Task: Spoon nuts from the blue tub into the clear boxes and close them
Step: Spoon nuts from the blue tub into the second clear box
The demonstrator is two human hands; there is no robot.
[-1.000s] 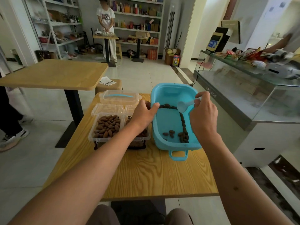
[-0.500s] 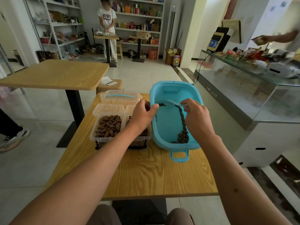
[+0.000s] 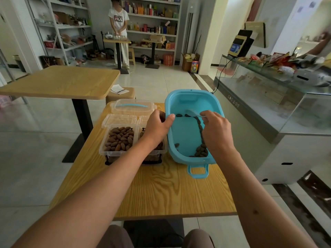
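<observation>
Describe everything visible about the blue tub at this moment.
The tub is light blue, plastic-looking and oblong with rounded corners, with a loop handle at its near end. It sits on the wooden table, right of the clear boxes. A few dark nuts trail along its right side. The left hand grips its left rim; the right hand holds a white spoon inside it.

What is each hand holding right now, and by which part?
Right hand grips the scoop by its handle. Left hand grips the tub by its left rim.
</observation>
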